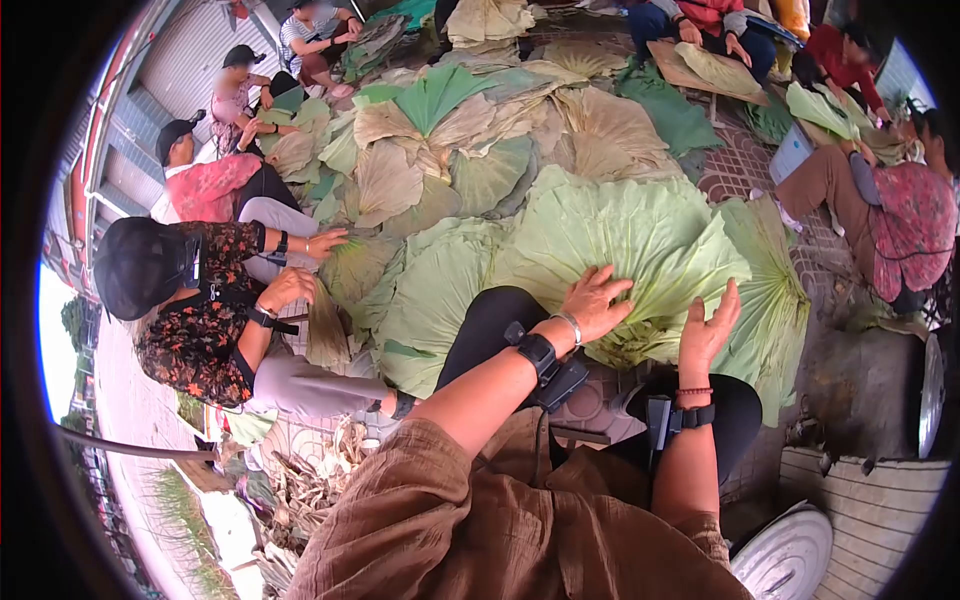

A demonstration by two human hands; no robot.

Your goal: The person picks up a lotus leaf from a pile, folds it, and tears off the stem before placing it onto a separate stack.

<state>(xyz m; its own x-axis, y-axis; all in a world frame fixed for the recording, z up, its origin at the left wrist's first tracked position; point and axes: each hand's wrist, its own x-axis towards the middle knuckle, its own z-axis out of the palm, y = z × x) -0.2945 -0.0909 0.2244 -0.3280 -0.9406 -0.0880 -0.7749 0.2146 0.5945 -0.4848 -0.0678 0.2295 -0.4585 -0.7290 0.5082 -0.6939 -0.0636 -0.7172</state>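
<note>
A broad pale-green lotus leaf (610, 225) lies spread over my knees and the leaves in front of me. My left hand (598, 303) rests on its lower middle, fingers apart and slightly bent against the surface. At the leaf's right edge is my right hand (710, 325), held upright with thumb and fingers apart, fingertips right at the rim. Another green lotus leaf (765, 300) hangs down beyond my right hand. To the left, more pale-green leaves (440, 290) overlap beside my knee.
A large pile of dried, brownish lotus leaves (600, 125) covers the ground ahead. Close on my left sits a person in a black cap (140, 265); several others sit around the pile. Dry scraps (315, 485) lie at lower left, a round metal lid (790, 555) at lower right.
</note>
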